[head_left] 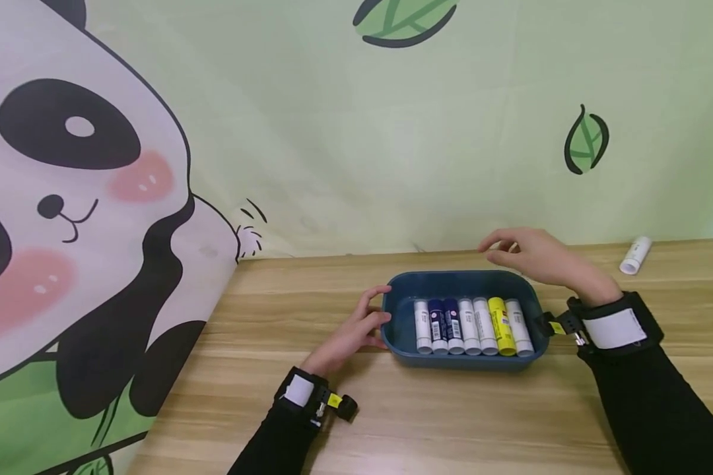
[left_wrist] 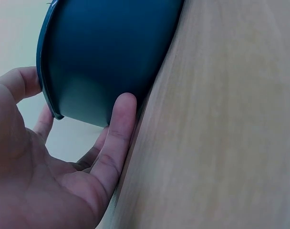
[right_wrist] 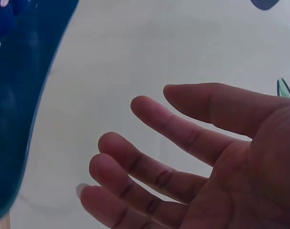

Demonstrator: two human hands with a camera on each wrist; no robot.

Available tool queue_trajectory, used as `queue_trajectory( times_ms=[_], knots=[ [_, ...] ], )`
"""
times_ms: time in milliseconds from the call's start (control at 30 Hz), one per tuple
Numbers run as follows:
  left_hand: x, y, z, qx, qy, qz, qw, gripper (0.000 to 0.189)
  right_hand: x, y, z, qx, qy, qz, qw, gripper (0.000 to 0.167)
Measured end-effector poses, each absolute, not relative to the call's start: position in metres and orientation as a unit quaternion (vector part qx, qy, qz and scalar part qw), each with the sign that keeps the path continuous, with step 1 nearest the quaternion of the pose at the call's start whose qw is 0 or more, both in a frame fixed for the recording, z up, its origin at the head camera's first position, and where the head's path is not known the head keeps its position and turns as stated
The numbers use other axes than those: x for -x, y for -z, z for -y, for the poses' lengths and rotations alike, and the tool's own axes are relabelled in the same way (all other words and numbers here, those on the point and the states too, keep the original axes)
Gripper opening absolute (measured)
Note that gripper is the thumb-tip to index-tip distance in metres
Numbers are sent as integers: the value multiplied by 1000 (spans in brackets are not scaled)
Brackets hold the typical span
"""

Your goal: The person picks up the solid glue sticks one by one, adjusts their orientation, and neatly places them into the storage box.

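A dark blue plastic bin stands on the wooden table, with a row of glue sticks lying side by side in it. Most are white ones; two are navy and one is yellow. My left hand touches the bin's left end with spread fingers; in the left wrist view, fingertips rest against its outer wall and rim. Above the bin's far right corner hovers my right hand, fingers loosely bent. Nothing lies between those fingers in the right wrist view.
A single white glue stick lies on the wooden table at the back right, near the wall. The backdrop behind bears a printed panda and leaves and meets the table's far edge.
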State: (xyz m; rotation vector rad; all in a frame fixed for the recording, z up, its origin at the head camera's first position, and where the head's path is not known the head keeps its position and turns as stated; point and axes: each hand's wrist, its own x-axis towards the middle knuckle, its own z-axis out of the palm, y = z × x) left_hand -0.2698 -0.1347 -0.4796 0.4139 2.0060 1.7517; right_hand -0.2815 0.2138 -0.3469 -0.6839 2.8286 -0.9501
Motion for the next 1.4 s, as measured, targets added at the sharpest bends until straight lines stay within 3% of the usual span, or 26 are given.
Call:
queue_trajectory(
  times_ms=[733,1400],
  knots=[
    [272,477,135,-155,-639,-720,222,59,282,328,-310,106,323,-940,18,45],
    [269,478,134,-155,-635,-723,225,60,275,338,-354,38,352,-935,-4,53]
  ],
)
